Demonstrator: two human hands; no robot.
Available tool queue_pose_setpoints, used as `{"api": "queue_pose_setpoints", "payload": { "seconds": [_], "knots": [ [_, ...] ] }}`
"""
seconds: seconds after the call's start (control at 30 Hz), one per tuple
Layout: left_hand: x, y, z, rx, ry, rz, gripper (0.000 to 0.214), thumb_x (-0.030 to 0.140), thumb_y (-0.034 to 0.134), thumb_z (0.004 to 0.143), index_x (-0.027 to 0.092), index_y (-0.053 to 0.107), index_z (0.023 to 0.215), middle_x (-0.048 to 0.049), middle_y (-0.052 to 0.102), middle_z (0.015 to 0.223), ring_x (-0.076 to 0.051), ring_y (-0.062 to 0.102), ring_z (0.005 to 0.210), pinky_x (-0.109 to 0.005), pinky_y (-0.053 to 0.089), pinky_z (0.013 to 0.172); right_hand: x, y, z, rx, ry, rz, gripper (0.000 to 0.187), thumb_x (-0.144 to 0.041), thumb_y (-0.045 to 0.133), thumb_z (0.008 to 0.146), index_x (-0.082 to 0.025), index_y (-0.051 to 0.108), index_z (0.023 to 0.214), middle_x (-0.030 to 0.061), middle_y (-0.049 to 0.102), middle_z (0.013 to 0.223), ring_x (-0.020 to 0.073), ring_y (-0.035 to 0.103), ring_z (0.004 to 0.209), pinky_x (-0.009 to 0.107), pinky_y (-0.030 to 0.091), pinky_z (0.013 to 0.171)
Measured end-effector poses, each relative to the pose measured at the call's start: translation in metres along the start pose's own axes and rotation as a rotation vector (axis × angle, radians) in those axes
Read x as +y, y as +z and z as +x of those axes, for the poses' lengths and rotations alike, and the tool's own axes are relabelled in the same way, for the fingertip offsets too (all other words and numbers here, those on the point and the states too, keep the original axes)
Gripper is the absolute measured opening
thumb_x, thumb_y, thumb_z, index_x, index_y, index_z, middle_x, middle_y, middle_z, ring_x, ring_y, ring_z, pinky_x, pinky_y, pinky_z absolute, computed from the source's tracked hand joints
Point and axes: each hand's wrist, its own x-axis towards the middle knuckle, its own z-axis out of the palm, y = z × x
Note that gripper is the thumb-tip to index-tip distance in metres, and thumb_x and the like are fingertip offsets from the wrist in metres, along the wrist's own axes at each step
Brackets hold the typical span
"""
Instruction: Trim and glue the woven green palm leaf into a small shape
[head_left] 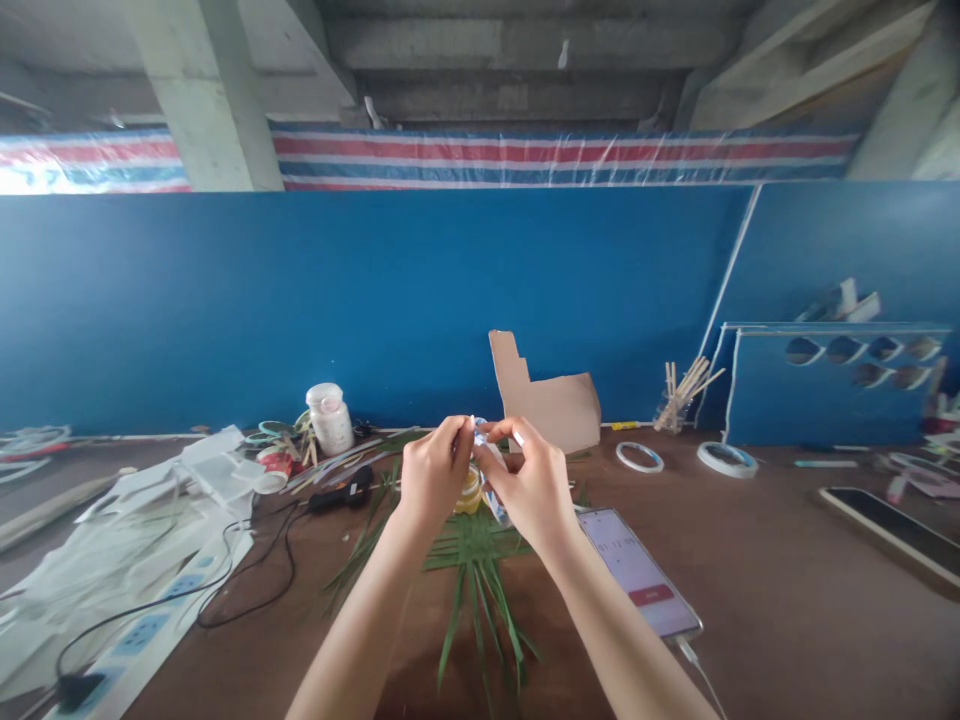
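The fingers of the left hand (431, 475) and right hand (529, 480) pinch narrowly on a thin white-and-blue strip (491, 482), perhaps paper or film, mostly hidden. It looks light and floppy, best held near its upper end. Just below lie a yellow tape roll (470, 492) and woven green palm-leaf strips (472, 560), mid-surface on the brown wooden surface (757, 600).
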Motion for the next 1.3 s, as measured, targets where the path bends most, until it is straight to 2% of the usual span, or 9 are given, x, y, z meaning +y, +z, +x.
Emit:
{"api": "queue_pose_setpoints", "payload": {
  "seconds": [0.23,0.53,0.67,0.83,1.0,1.3],
  "knots": [
    [-0.001,0.000,0.000,0.003,0.018,-0.002,0.021,0.026,0.046,0.089,0.017,0.062,0.079,0.0013,0.066,0.063,-0.009,0.058,0.052,-0.018,0.034,0.050,0.000,-0.001,0.000,-0.031,0.034,0.082,0.018,-0.040,0.052,0.083,-0.022,0.052,0.082,0.0001,0.067,0.079,0.0095,0.055,0.044,0.021,0.042,0.046],
    [-0.001,-0.009,0.005,0.018,-0.053,-0.011,0.028,0.029,0.043,0.090,0.017,0.063,0.074,0.0020,0.064,0.057,-0.009,0.056,0.050,-0.018,0.036,0.052,0.002,-0.006,0.004,0.002,0.066,0.210,0.025,-0.044,0.060,0.076,-0.021,0.053,0.081,0.0048,0.066,0.098,0.0099,0.058,0.049,0.021,0.043,0.045],
    [-0.002,-0.014,0.007,-0.003,-0.116,-0.018,0.030,0.031,0.042,0.090,0.018,0.063,0.073,0.0013,0.065,0.060,-0.009,0.057,0.053,-0.018,0.036,0.054,0.007,-0.008,0.008,-0.019,0.082,0.219,0.026,-0.044,0.061,0.075,-0.020,0.056,0.082,0.0039,0.067,0.084,0.0123,0.059,0.053,0.021,0.043,0.047],
    [-0.002,-0.016,0.009,0.001,-0.171,-0.035,0.031,0.034,0.043,0.089,0.017,0.064,0.073,0.0007,0.065,0.059,-0.010,0.057,0.053,-0.019,0.036,0.054,0.011,-0.008,0.010,0.018,0.065,0.185,0.017,-0.036,0.058,0.077,-0.019,0.057,0.080,0.0021,0.065,0.077,0.0125,0.059,0.057,0.022,0.042,0.052],
    [0.002,-0.020,0.012,-0.030,-0.243,-0.160,0.028,0.033,0.046,0.088,0.018,0.065,0.074,0.0013,0.067,0.058,-0.011,0.060,0.054,-0.018,0.039,0.054,0.013,-0.004,0.009,0.094,0.033,0.033,0.009,-0.029,0.058,0.075,-0.020,0.059,0.078,-0.0013,0.062,0.068,0.0115,0.055,0.056,0.021,0.039,0.053],
    [0.004,-0.021,0.013,-0.091,-0.328,-0.352,0.029,0.033,0.045,0.088,0.017,0.064,0.073,0.0008,0.067,0.060,-0.012,0.062,0.057,-0.020,0.044,0.057,0.017,0.002,0.011,0.132,0.012,-0.054,0.008,-0.028,0.057,0.075,-0.020,0.059,0.076,-0.0032,0.057,0.060,0.0118,0.052,0.051,0.021,0.035,0.051]
  ]
}}
